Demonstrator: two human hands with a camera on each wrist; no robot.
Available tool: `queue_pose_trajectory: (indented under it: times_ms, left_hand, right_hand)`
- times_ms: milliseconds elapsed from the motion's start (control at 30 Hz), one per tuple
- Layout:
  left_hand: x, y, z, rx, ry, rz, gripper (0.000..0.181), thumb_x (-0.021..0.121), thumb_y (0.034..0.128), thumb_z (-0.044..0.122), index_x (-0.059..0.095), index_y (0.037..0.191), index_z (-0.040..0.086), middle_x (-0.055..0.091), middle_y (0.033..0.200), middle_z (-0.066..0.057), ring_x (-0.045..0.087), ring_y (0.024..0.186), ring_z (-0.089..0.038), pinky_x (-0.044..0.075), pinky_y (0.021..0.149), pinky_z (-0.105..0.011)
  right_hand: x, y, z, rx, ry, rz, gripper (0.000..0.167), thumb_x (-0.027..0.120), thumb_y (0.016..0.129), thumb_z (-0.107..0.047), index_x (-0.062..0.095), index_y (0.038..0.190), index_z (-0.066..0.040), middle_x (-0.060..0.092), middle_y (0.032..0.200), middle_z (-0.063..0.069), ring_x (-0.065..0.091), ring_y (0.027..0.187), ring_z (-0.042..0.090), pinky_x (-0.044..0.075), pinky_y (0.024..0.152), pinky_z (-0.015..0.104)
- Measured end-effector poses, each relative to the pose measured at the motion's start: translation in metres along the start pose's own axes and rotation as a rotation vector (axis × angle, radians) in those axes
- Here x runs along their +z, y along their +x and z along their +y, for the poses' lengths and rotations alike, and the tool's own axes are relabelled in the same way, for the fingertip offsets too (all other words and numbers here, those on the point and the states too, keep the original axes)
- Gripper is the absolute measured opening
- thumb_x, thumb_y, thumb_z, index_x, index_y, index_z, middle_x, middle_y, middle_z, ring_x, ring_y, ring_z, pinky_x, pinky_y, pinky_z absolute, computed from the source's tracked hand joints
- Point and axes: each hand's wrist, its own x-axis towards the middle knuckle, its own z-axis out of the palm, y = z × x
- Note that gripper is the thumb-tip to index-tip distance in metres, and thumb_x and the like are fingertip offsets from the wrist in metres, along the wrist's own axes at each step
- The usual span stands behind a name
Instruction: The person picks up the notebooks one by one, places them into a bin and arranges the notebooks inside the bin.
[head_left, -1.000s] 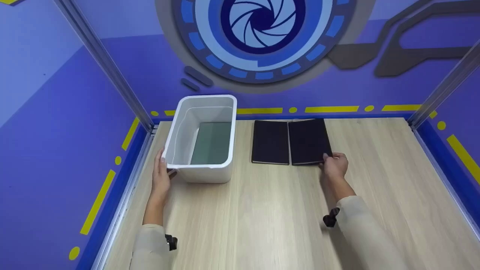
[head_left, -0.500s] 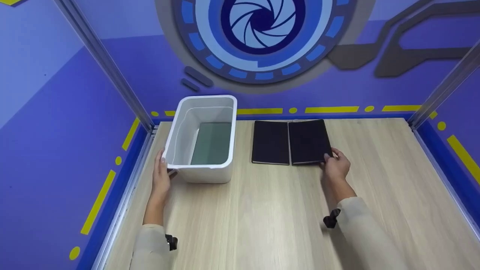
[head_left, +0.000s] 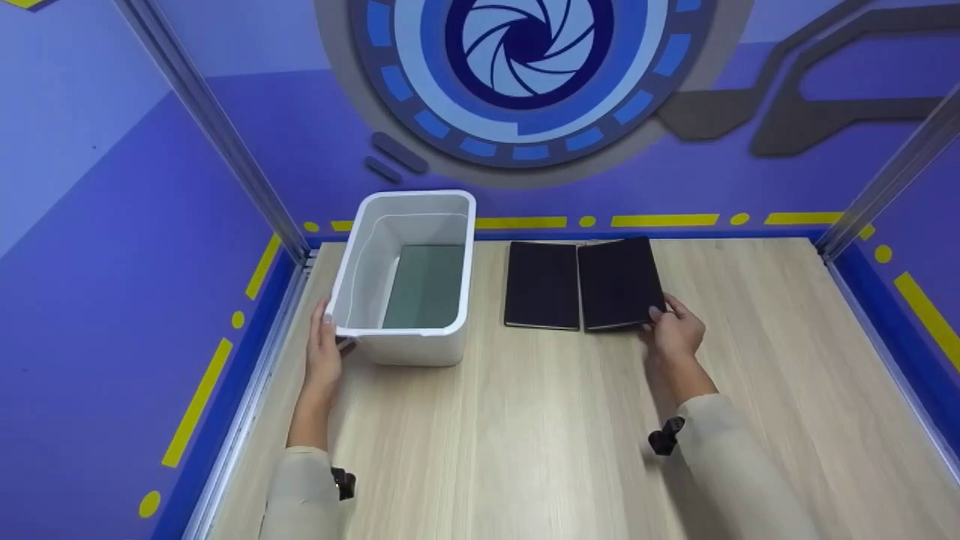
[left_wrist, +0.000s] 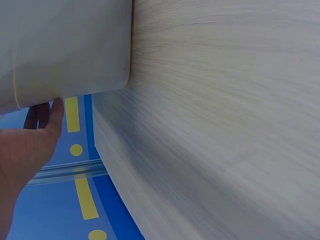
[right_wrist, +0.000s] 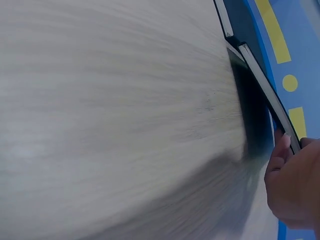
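Note:
At the left of the head view stands a white plastic bin (head_left: pixel 409 346), a flat grey-green surface at its bottom. My left hand (head_left: pixel 324 352) holds the bin's front left corner; in the left wrist view its fingertips (left_wrist: pixel 57 107) touch the outer wall. Two black hardcover notebooks lie side by side to the right, the left notebook (head_left: pixel 541 285) flat on the table. My right hand (head_left: pixel 677 332) pinches the front right corner of the right notebook (head_left: pixel 619 281). That corner is raised, so the notebook tilts, and dark shade lies beneath it in the right wrist view.
The light wooden table (head_left: pixel 525 442) meets a blue-purple printed back wall (head_left: pixel 540 199) right behind the bin and notebooks. Metal-framed side panels, such as the left panel (head_left: pixel 112 262), bound the table. A small black wrist camera (head_left: pixel 665 436) sits at the right sleeve.
My right hand has shifted slightly to the right, and the right notebook's corner is lifted a little more. The left hand, bin and left notebook hold their places.

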Motion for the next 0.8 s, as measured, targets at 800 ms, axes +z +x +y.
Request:
queue_pose_trajectory:
  times_ms: [800]
  left_hand:
    - [-0.0005, 0.0, -0.0004, -0.018, 0.007, 0.022, 0.059, 0.022, 0.1171, 0.048, 0.014, 0.173, 0.03, 0.021, 0.179, -0.011, 0.033, 0.16, -0.04, 0.032, 0.128, -0.065]
  right_hand:
    - [0.0028, -0.008, -0.0091, -0.012, 0.064, 0.08, 0.049, 0.059, 0.104, 0.001, 0.062, 0.151, -0.013, 0.064, 0.141, 0.007, 0.065, 0.08, 0.003, 0.057, 0.066, 0.017]
